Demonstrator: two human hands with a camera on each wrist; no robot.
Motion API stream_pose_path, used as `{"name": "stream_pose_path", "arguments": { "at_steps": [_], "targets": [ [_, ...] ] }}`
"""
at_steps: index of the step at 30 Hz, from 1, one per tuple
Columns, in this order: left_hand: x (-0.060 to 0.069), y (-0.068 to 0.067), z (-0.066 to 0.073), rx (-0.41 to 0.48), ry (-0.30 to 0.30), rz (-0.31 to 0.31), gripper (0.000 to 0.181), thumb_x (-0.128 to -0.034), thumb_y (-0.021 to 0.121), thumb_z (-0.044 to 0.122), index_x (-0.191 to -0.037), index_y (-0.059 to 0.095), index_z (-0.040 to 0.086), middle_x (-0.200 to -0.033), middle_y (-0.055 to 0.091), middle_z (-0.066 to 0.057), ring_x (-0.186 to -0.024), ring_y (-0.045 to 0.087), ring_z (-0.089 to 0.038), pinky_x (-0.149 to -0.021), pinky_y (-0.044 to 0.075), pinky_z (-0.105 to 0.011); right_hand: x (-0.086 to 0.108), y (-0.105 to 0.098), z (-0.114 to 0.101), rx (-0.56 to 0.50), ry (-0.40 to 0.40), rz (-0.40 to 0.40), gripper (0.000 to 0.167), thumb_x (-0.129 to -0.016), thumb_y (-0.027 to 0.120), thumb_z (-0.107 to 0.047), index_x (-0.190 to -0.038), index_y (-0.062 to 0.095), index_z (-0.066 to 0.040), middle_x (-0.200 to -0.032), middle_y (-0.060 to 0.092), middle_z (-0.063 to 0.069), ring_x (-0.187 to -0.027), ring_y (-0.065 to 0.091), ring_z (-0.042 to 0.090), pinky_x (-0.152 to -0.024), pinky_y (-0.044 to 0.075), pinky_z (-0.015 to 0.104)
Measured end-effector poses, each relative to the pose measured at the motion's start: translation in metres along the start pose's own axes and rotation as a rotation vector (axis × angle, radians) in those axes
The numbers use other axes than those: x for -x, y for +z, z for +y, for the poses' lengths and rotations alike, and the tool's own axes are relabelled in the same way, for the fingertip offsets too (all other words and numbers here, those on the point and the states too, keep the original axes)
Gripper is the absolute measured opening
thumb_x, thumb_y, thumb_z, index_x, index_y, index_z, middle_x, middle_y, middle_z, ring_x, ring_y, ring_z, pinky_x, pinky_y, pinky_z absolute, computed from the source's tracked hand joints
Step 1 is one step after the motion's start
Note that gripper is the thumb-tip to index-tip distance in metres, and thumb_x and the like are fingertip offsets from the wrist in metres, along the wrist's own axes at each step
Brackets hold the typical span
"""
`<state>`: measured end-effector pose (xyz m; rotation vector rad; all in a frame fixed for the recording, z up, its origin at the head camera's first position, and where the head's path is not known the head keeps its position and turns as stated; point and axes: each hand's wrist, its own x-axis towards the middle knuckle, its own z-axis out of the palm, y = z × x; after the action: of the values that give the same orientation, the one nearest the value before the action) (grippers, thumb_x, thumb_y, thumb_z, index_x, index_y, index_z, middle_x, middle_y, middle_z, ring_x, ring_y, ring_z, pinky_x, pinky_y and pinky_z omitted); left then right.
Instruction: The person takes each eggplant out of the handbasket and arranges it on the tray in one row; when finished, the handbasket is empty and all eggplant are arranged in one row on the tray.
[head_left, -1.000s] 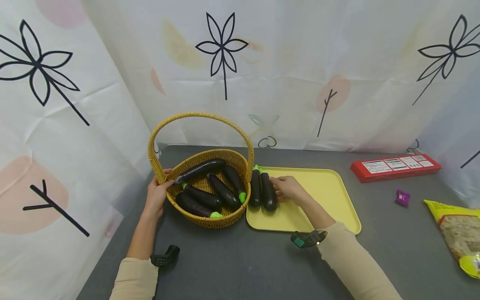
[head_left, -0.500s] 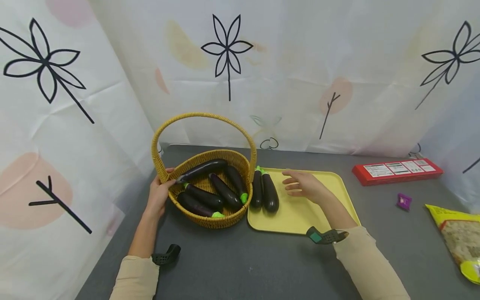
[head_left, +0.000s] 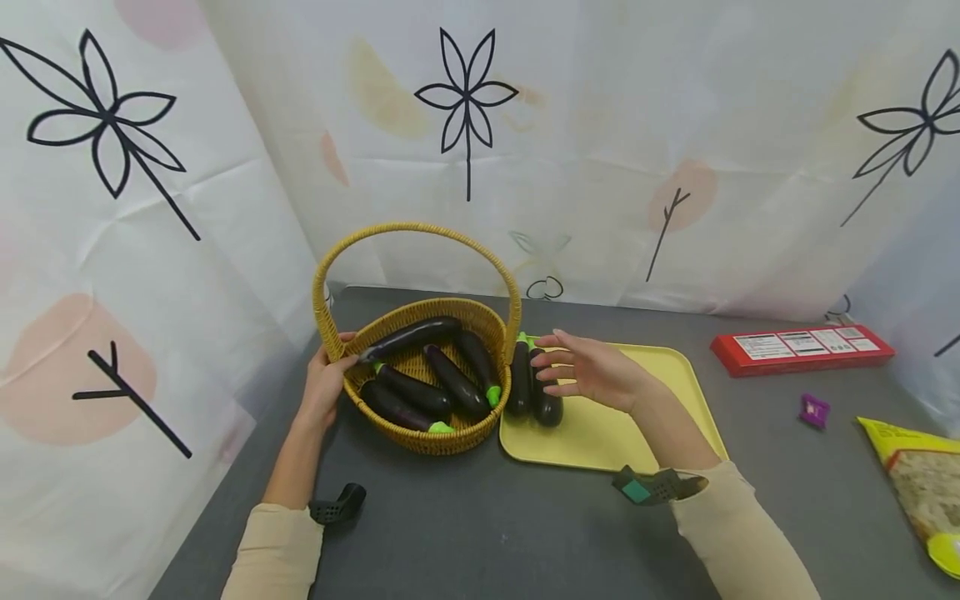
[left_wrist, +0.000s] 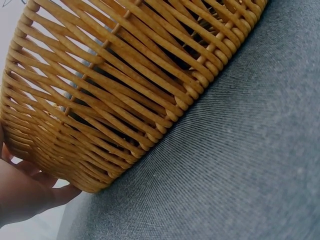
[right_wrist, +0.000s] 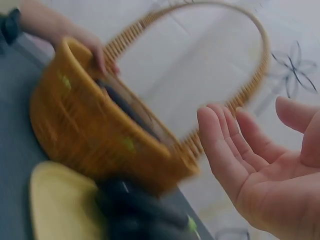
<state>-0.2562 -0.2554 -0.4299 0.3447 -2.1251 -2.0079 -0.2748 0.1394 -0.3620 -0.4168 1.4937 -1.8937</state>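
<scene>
A yellow wicker basket [head_left: 433,445] with a tall arched handle stands on the table, several dark eggplants [head_left: 456,382] lying inside. My left hand [head_left: 326,385] grips its left rim near the handle's foot, thumb over the edge. The left wrist view shows those fingers against the basket weave [left_wrist: 115,95]. Two more eggplants lie side by side at the left end of a pale yellow tray [head_left: 592,437]: one nearer the basket [head_left: 518,387], the other [head_left: 550,408] partly hidden by my right hand [head_left: 592,371]. That hand holds nothing, its fingers spread and loosely bent.
To the right of the tray lie a red box [head_left: 802,350] and a small purple wrapped piece [head_left: 813,411]. A yellow printed bag [head_left: 918,483] is at the far right. A patterned white curtain [head_left: 585,150] hangs behind the grey table [head_left: 480,533].
My right hand first touched the right eggplant on the tray, drew away to the right, then came back left over it. The left hand stayed on the basket rim.
</scene>
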Motion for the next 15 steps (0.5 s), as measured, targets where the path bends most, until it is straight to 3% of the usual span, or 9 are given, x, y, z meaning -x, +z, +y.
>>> {"name": "stream_pose_path", "arguments": {
  "at_steps": [6,11,15],
  "targets": [
    [-0.001,-0.002,0.002,0.009,-0.011,0.006,0.04,-0.0978,0.047,0.002,-0.137,0.042,0.004,-0.141,0.039,-0.012,-0.124,0.039,-0.026,-0.099,0.032,-0.042,-0.031,0.044,-0.002,-0.059,0.02,-0.057,0.052,-0.105,0.035,-0.029,-0.146,0.027,0.003,-0.117,0.055,0.013,-0.107,0.056,0.024,-0.09,0.046,0.039],
    [-0.001,-0.002,0.003,0.006,-0.009,0.012,0.04,-0.0978,0.047,0.002,-0.138,0.042,0.003,-0.142,0.039,-0.013,-0.125,0.039,-0.027,-0.1,0.032,-0.042,-0.068,0.074,0.001,-0.14,0.035,-0.023,0.051,-0.104,0.038,-0.029,-0.145,0.031,0.0,-0.125,0.05,0.017,-0.117,0.051,0.03,-0.097,0.041,0.043],
    [0.0,0.001,0.003,0.011,-0.008,0.007,0.04,-0.0979,0.047,0.002,-0.138,0.042,0.002,-0.142,0.039,-0.014,-0.125,0.039,-0.027,-0.1,0.032,-0.042,-0.095,0.085,0.005,-0.128,0.02,0.017,0.047,-0.104,0.04,-0.025,-0.143,0.036,-0.001,-0.128,0.049,0.02,-0.122,0.046,0.034,-0.098,0.039,0.042]
  ]
}}
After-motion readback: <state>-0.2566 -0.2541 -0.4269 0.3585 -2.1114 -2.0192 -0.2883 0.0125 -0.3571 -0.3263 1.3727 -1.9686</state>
